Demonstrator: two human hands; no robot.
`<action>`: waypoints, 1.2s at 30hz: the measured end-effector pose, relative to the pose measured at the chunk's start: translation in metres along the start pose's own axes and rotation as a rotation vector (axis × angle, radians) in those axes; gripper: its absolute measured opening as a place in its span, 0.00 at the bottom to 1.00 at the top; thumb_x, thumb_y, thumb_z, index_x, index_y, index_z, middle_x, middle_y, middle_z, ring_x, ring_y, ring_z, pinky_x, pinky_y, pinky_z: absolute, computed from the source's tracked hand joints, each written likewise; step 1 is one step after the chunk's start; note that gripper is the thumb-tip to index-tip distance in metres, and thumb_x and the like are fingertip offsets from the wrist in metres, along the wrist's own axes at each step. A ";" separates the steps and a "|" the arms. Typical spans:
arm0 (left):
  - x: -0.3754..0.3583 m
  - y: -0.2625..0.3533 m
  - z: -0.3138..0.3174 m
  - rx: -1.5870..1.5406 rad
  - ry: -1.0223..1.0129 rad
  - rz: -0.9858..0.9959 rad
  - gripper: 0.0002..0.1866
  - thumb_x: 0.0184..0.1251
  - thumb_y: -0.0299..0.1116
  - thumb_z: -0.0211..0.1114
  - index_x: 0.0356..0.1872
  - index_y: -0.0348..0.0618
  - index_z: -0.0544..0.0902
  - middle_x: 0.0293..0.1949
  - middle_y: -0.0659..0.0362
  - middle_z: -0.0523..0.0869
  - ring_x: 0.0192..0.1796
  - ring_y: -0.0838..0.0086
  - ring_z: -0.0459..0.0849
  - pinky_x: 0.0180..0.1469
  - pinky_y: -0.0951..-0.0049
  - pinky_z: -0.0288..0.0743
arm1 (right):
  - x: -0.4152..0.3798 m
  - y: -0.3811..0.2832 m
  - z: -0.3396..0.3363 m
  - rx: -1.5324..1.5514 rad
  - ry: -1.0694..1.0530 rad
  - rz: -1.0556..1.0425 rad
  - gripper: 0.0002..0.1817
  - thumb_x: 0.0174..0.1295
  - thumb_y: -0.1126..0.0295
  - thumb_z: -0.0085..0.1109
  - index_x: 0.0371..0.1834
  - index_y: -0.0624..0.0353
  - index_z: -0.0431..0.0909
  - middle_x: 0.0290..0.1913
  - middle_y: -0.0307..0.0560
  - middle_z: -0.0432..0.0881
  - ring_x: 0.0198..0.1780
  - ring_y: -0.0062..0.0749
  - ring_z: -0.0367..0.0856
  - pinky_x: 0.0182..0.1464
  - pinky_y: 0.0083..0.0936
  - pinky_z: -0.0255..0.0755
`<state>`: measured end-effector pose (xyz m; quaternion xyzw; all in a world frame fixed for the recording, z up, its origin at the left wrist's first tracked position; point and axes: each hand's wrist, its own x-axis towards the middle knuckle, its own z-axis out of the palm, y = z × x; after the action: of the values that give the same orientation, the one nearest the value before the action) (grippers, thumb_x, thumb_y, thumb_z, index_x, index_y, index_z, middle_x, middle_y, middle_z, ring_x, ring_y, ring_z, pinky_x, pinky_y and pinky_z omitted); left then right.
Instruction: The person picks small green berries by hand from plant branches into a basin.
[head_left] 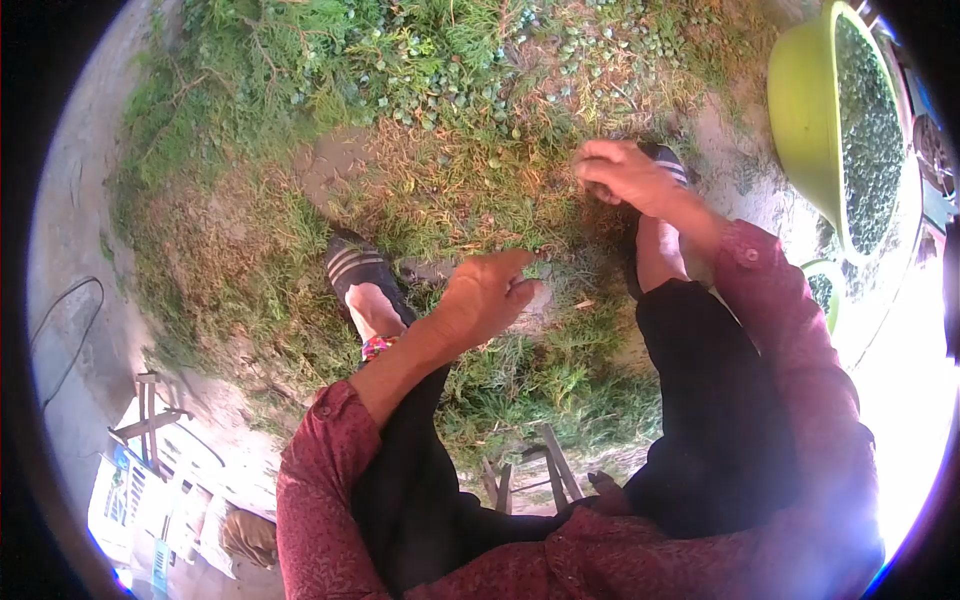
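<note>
My left hand (490, 298) hovers over the cut greenery between my feet, its fingers bent and the thumb close to them; whether anything small is between them is hidden. Higher and to the right, my right hand (622, 175) is beside my right shoe (665, 160), with curled, slightly blurred fingers, and no held item can be made out. Green and browning sprigs (450, 180) cover the ground under both hands. Small pale green cones or berries (590, 60) lie scattered among the sprigs at the top. My left shoe (362, 262) rests on the litter.
A lime-green tub (805, 110) full of small green pieces stands at the upper right, with a smaller green container (825, 290) below it. Leafy branches (240, 90) are piled at the upper left. A cable (75, 290) and a white crate (115, 500) lie at the left.
</note>
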<state>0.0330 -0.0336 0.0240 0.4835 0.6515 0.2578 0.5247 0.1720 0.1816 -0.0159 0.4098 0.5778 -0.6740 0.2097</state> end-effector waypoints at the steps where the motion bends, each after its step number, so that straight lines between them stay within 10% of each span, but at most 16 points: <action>1: 0.001 -0.002 0.001 0.034 -0.010 0.007 0.14 0.54 0.32 0.64 0.41 0.36 0.77 0.27 0.48 0.80 0.25 0.65 0.81 0.28 0.68 0.73 | -0.002 0.003 -0.003 -0.002 -0.001 0.001 0.06 0.56 0.68 0.51 0.33 0.58 0.72 0.34 0.41 0.77 0.28 0.26 0.74 0.26 0.20 0.66; 3: 0.002 -0.005 0.001 0.076 -0.024 0.009 0.14 0.54 0.32 0.64 0.40 0.36 0.77 0.26 0.48 0.79 0.25 0.65 0.80 0.28 0.68 0.72 | -0.008 0.010 -0.010 0.509 -0.157 -0.070 0.07 0.58 0.68 0.50 0.34 0.59 0.72 0.32 0.39 0.75 0.27 0.20 0.73 0.24 0.15 0.64; 8: 0.000 -0.004 0.004 0.059 -0.041 -0.021 0.14 0.54 0.33 0.64 0.40 0.36 0.77 0.24 0.49 0.79 0.24 0.63 0.80 0.28 0.68 0.72 | -0.003 0.010 -0.013 0.442 -0.186 -0.089 0.06 0.57 0.68 0.53 0.34 0.59 0.72 0.29 0.39 0.76 0.27 0.16 0.72 0.23 0.15 0.65; 13: 0.001 -0.006 0.006 0.064 -0.061 -0.008 0.14 0.54 0.32 0.64 0.40 0.36 0.77 0.23 0.50 0.79 0.24 0.65 0.81 0.27 0.68 0.72 | 0.006 0.002 0.005 -0.209 -0.060 -0.211 0.13 0.57 0.60 0.57 0.33 0.60 0.79 0.27 0.40 0.78 0.29 0.23 0.77 0.31 0.24 0.72; 18: -0.001 -0.007 0.008 0.103 -0.081 -0.007 0.14 0.54 0.33 0.64 0.40 0.36 0.77 0.23 0.50 0.79 0.24 0.65 0.80 0.26 0.68 0.71 | 0.030 0.019 0.035 -0.698 0.063 -0.856 0.06 0.51 0.69 0.56 0.32 0.56 0.78 0.27 0.47 0.75 0.31 0.42 0.75 0.33 0.34 0.72; 28: -0.004 -0.012 0.006 0.084 -0.090 0.013 0.14 0.54 0.33 0.63 0.39 0.35 0.76 0.23 0.50 0.78 0.25 0.64 0.80 0.27 0.67 0.70 | 0.042 0.027 0.053 -0.951 0.093 -0.743 0.06 0.48 0.69 0.57 0.24 0.57 0.71 0.28 0.47 0.75 0.29 0.44 0.77 0.28 0.37 0.71; 31: -0.004 -0.016 0.005 0.107 -0.114 -0.023 0.17 0.54 0.34 0.64 0.42 0.35 0.76 0.28 0.49 0.80 0.25 0.64 0.79 0.28 0.67 0.71 | 0.034 0.020 0.045 -0.605 0.094 -0.778 0.07 0.50 0.68 0.58 0.30 0.57 0.75 0.25 0.43 0.77 0.26 0.34 0.77 0.25 0.30 0.69; 33: -0.003 -0.016 0.005 0.069 0.037 -0.014 0.19 0.53 0.35 0.64 0.44 0.36 0.75 0.31 0.47 0.80 0.30 0.59 0.80 0.33 0.64 0.72 | 0.012 -0.005 0.032 -0.170 -0.236 -0.147 0.11 0.54 0.65 0.59 0.37 0.58 0.76 0.22 0.36 0.75 0.23 0.18 0.71 0.21 0.18 0.64; 36: 0.003 -0.004 -0.004 -0.054 0.176 -0.109 0.22 0.51 0.37 0.65 0.46 0.36 0.74 0.34 0.46 0.80 0.35 0.56 0.80 0.39 0.61 0.73 | 0.006 0.003 0.033 0.219 -0.421 -0.049 0.12 0.54 0.67 0.59 0.38 0.61 0.74 0.26 0.36 0.75 0.25 0.15 0.71 0.22 0.12 0.64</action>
<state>0.0276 -0.0315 0.0208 0.4086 0.7133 0.2876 0.4915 0.1604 0.1502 -0.0229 0.2664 0.4547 -0.8080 0.2635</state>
